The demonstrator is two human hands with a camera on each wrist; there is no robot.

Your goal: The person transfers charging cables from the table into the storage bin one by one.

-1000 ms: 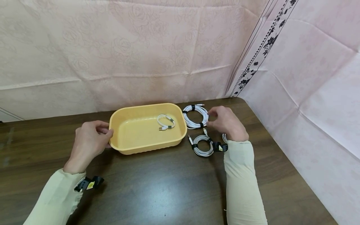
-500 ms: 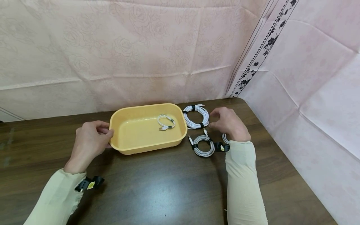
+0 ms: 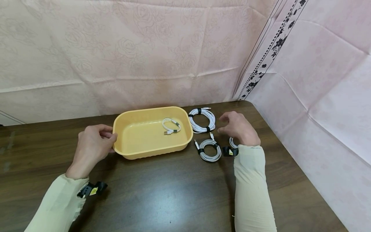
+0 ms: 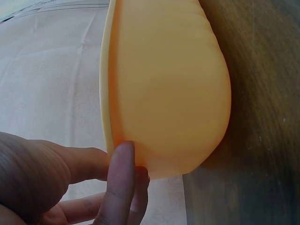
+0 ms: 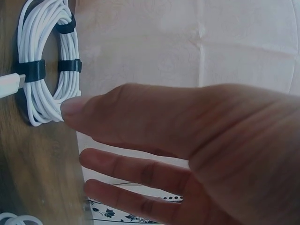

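In the head view my left hand (image 3: pixel 92 146) pinches the left end of a yellow plastic tray (image 3: pixel 155 153). The left wrist view shows the thumb (image 4: pixel 121 171) against the tray's outer wall, with fingers at the rim. A short white USB cable (image 3: pixel 163 126), looped and tied, lies inside the tray. My right hand (image 3: pixel 240 129) hovers right of a coiled white cable (image 3: pixel 212 121) bound with black straps. Its fingers are loosely bent, with nothing between thumb and fingers. Nearer me lies a coiled grey cable (image 3: pixel 210 159), also strapped in black.
Another coiled cable (image 3: pixel 232 143) lies partly hidden under the right wrist. The dark wooden table (image 3: pixel 150 193) ends at a pale floral cloth (image 3: pixel 145 64) behind, with more cloth (image 3: pixel 327 96) along the right. Each wrist wears a black strap.
My right hand has drawn back slightly to the right, widening the gap from the coiled white cable. My left hand and the tray hold practically the same place.
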